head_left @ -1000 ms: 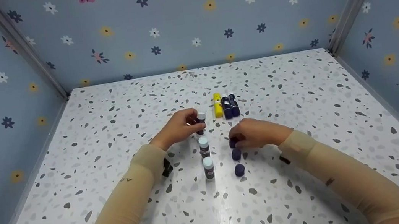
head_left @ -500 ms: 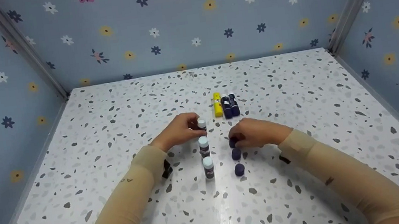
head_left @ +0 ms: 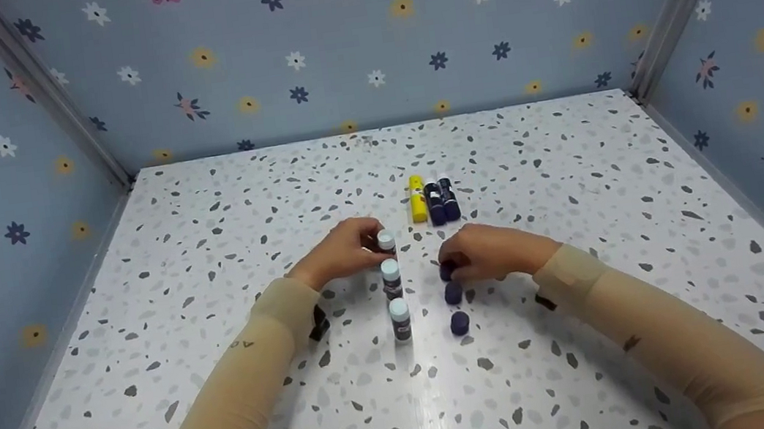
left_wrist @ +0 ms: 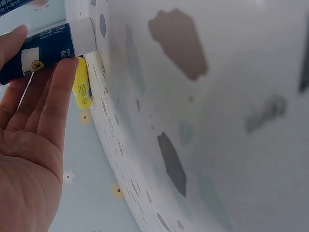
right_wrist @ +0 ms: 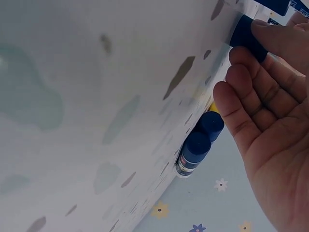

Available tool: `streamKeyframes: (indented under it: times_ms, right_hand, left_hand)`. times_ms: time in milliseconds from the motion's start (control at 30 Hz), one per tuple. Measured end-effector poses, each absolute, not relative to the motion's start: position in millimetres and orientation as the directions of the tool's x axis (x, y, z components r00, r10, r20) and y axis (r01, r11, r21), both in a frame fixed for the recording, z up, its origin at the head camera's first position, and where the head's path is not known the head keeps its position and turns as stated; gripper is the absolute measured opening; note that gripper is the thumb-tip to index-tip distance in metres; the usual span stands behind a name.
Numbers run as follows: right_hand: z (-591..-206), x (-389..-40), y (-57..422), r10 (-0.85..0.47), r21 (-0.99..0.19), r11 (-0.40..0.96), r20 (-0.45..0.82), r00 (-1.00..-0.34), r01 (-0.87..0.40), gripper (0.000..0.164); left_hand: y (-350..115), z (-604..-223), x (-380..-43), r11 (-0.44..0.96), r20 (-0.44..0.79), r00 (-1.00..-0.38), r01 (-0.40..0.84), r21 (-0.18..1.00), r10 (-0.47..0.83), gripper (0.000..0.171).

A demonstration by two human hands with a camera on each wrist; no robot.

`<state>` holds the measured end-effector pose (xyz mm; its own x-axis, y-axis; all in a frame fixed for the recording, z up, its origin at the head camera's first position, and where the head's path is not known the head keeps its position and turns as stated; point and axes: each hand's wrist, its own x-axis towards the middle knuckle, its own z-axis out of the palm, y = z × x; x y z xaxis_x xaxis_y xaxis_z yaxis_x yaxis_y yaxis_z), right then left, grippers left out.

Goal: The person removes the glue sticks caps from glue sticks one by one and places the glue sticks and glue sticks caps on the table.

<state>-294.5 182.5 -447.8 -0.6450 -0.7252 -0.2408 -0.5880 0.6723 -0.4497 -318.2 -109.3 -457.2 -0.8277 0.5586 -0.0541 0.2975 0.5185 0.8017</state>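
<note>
In the head view my left hand [head_left: 342, 251] pinches a dark blue glue stick with a white end [head_left: 386, 237]. The left wrist view shows the same glue stick [left_wrist: 43, 50], with printed label, between thumb and fingertips. Two more white-ended glue sticks, one in the middle [head_left: 391, 280] and one in front [head_left: 401, 321], stand in line toward me. My right hand [head_left: 494, 251] pinches a navy cap [right_wrist: 248, 37] at the table, thumb against fingertips. Two further navy caps, one nearer it [head_left: 453, 293] and one in front [head_left: 460, 323], stand in a row beside the sticks.
Behind the hands a yellow glue stick [head_left: 417, 199] and two navy glue sticks, a left one [head_left: 434, 202] and a right one [head_left: 449, 198], lie side by side. The speckled white table [head_left: 239, 196] meets flowered blue walls [head_left: 328, 29] at the back and both sides.
My left hand has drawn its glue stick a little toward me, closer to the other standing ones, then stayed almost still. The right hand keeps its place on the cap.
</note>
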Motion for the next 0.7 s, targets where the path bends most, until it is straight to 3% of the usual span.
streamKeyframes:
  times_ms: [500,700]
  right_hand:
    - [-451.2,-296.6,181.2,-0.741,-0.418,0.658,-0.208,-0.638,-0.627,0.023]
    - [-449.6,-295.8,182.4,-0.728,-0.424,0.672,-0.225,-0.648,-0.607,0.037]
  left_hand:
    - [-108.5,-457.8,-316.7,0.550,-0.074,-0.845,0.276,0.788,0.530,0.020]
    - [-107.2,-456.5,-316.6,0.569,-0.080,-0.845,0.284,0.771,0.529,0.021]
